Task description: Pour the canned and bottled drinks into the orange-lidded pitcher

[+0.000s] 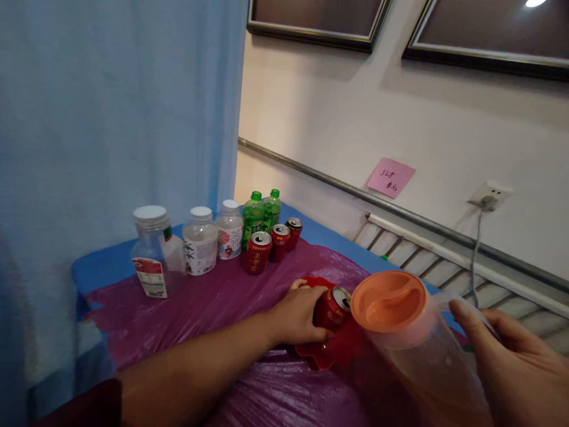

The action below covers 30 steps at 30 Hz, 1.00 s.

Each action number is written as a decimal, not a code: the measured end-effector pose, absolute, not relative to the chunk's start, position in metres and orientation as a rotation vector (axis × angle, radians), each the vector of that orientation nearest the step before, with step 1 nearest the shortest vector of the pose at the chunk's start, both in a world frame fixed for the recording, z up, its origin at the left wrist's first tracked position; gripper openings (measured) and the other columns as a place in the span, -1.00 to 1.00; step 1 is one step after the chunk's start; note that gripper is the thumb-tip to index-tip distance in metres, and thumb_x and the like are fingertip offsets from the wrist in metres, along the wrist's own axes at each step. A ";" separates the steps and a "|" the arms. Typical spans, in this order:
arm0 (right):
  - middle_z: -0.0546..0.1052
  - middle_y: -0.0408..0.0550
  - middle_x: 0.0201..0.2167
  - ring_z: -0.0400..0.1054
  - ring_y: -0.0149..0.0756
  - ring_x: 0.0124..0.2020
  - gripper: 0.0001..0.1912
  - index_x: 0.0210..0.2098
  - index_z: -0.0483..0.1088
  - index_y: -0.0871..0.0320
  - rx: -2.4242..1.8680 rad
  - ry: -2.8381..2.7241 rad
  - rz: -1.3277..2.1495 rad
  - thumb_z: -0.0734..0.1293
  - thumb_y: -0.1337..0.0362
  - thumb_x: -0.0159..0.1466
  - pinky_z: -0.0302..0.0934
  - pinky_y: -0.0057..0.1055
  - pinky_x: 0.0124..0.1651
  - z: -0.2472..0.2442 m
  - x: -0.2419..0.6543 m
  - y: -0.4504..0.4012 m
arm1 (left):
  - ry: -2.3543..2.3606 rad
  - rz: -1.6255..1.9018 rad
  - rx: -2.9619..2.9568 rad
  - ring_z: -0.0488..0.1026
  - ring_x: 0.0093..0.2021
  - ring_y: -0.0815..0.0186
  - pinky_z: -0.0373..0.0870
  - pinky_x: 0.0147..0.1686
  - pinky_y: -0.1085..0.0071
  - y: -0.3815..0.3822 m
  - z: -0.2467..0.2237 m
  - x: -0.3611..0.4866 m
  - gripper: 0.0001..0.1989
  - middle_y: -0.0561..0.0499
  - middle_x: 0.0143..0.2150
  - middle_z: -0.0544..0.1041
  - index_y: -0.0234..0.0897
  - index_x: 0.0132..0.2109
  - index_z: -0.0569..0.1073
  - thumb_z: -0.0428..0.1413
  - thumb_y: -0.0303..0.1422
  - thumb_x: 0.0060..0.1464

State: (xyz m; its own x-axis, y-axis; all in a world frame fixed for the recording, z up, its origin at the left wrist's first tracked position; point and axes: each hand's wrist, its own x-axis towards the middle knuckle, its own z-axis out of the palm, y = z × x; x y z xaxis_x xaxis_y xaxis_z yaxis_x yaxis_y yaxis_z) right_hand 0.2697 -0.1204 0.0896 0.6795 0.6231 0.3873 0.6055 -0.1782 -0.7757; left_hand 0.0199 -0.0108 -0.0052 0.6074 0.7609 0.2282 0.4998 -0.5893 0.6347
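Observation:
My left hand point(299, 313) is wrapped round a red drink can point(331, 309), its top opened. The can leans a little toward the pitcher, over a red scallop-edged funnel or dish point(342, 347). In my right hand point(518, 350) is the handle of a clear plastic pitcher point(438, 367) with an orange lid point(390, 299). The pitcher is tilted, its lid close beside the can's rim. I cannot tell whether anything flows between them.
Purple plastic sheeting point(222, 320) covers the blue table point(106, 261). Three more red cans point(256, 255), two green bottles point(253, 216) and three clear white-capped bottles point(200, 246) stand at the back. A radiator point(413, 243) and a plugged-in cord point(475, 255) line the wall.

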 end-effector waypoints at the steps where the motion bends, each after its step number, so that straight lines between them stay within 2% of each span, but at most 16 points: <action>1: 0.46 -0.20 -0.57 0.32 -0.28 -0.44 -0.58 -0.38 0.54 0.13 -1.849 -0.975 0.025 0.44 -0.13 0.15 0.11 -0.48 -0.50 0.089 0.270 -0.121 | 0.989 0.658 2.316 0.52 0.03 -0.02 0.10 0.30 0.03 -0.010 -0.006 0.020 -0.29 0.00 0.04 0.61 -0.05 0.17 0.41 0.36 -0.12 -0.18; 16: 0.44 -0.25 -0.55 0.31 -0.33 -0.41 -0.56 -0.35 0.55 0.07 -1.853 -0.955 0.051 0.45 -0.19 0.14 0.08 -0.50 -0.49 0.081 0.279 -0.120 | 0.994 0.635 2.326 0.52 0.05 -0.04 0.09 0.30 0.01 -0.010 -0.006 0.020 -0.28 -0.01 0.04 0.61 -0.08 0.17 0.41 0.35 -0.09 -0.18; 22: 0.50 -0.23 -0.51 0.34 -0.30 -0.36 -0.59 -0.33 0.57 0.07 -1.853 -0.959 0.040 0.46 -0.16 0.14 0.10 -0.51 -0.46 0.083 0.278 -0.121 | 0.992 0.636 2.326 0.52 0.04 -0.03 0.07 0.31 0.01 -0.010 -0.006 0.019 -0.28 -0.01 0.05 0.61 -0.07 0.17 0.41 0.35 -0.10 -0.18; 30: 0.47 -0.24 -0.53 0.33 -0.32 -0.39 -0.59 -0.35 0.55 0.07 -1.861 -0.986 0.030 0.44 -0.17 0.16 0.09 -0.51 -0.47 0.083 0.278 -0.122 | 0.986 0.642 2.340 0.52 0.04 -0.02 0.09 0.31 0.02 -0.010 -0.007 0.019 -0.28 -0.02 0.05 0.61 -0.06 0.17 0.41 0.36 -0.11 -0.18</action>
